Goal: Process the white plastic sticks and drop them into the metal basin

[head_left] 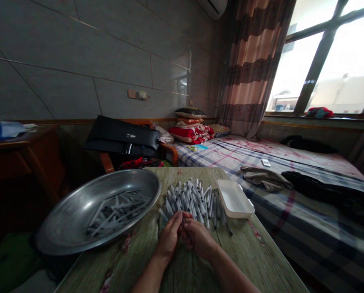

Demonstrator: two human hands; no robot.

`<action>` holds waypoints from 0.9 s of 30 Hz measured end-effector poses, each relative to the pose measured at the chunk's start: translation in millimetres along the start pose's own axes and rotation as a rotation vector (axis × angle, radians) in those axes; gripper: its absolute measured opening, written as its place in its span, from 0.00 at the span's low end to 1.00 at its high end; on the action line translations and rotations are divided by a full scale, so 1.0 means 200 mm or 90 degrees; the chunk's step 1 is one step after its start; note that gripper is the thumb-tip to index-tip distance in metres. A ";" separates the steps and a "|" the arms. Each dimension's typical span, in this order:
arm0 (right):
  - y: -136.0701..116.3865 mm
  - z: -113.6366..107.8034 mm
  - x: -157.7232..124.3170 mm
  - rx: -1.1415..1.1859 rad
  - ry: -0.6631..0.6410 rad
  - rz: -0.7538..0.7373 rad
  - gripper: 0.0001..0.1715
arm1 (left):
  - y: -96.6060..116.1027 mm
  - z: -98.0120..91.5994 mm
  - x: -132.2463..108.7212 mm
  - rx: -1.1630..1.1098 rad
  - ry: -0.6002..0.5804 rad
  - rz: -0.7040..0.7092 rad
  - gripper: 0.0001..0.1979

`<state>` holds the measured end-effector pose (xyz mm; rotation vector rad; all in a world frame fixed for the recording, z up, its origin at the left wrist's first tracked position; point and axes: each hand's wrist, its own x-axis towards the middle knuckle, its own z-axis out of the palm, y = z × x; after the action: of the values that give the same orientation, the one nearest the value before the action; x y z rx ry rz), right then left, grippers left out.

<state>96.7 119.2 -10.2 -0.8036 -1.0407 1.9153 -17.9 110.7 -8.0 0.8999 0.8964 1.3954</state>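
Observation:
My left hand [170,231] and my right hand [198,237] meet just in front of a pile of pens [191,199] on the table. The fingers of both are closed and pressed together at the tips. Whatever they pinch is hidden between them. The pens look whitish and translucent, with some dark ends, and lie heaped with most pointing away from me. To the left, a wide metal basin [62,215] holds several more loose pens [121,209]. An open white plastic box [235,197] stands right of the pile, with nothing visible inside.
The wood-patterned table [224,260] carries the basin, which overhangs its left edge. Beyond the right edge is a bed [270,211] with a checked sheet and clothes [264,178]. Behind the table, a black flat panel [121,136] leans on a wooden chair [107,162].

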 end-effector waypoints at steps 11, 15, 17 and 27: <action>0.03 0.04 -0.01 -0.044 0.050 -0.052 0.40 | 0.02 0.05 0.00 0.081 0.080 0.022 0.22; 0.01 0.04 -0.01 -0.079 0.049 -0.059 0.38 | 0.02 0.05 0.00 0.071 0.066 0.033 0.21; 0.00 0.05 -0.01 -0.093 0.047 -0.063 0.36 | 0.01 0.04 0.00 0.064 0.064 0.042 0.21; -0.03 0.06 -0.03 0.021 0.016 0.054 0.25 | 0.04 0.05 0.00 0.008 0.050 0.052 0.16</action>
<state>92.8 111.8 1.6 -0.8631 -0.9711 1.9834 -12.2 111.1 3.0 0.9055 0.9374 1.5050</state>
